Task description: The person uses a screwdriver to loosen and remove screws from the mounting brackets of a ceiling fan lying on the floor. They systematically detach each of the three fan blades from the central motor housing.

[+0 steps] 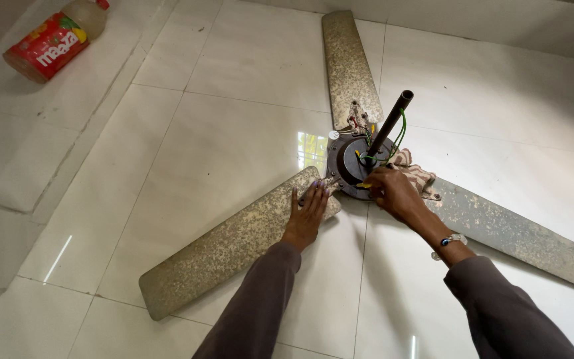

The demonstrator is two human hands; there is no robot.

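Rusty speckled fan blade (234, 249) runs lower-left from the motor hub (357, 159), left hand (307, 216) flat and unclenched on its root, right hand (393, 193) nearer the hub, fingers curled around a small yellow-tipped tool (363, 185).

Floor (220, 153): glossy pale tile, smooth, mirror-like glints, thin matt grout lines.
Fan blades (227, 249): metal, matt, mottled and pitted with rust-like speckling, rough-looking.
Motor hub (350, 163): dark metal, dull, worn.
Down rod (390, 123): dark metal tube, smooth, faint sheen.
Wires (401, 133): plastic-coated, green, glossy.
Cloth (414, 174): woven fabric, striped, soft and matt.
Bottle (58, 40): clear plastic, shiny printed label, plastic cap.
Sleeves (260, 299): plain brown cloth, matt.
Bracelet (452, 240): glossy beads.
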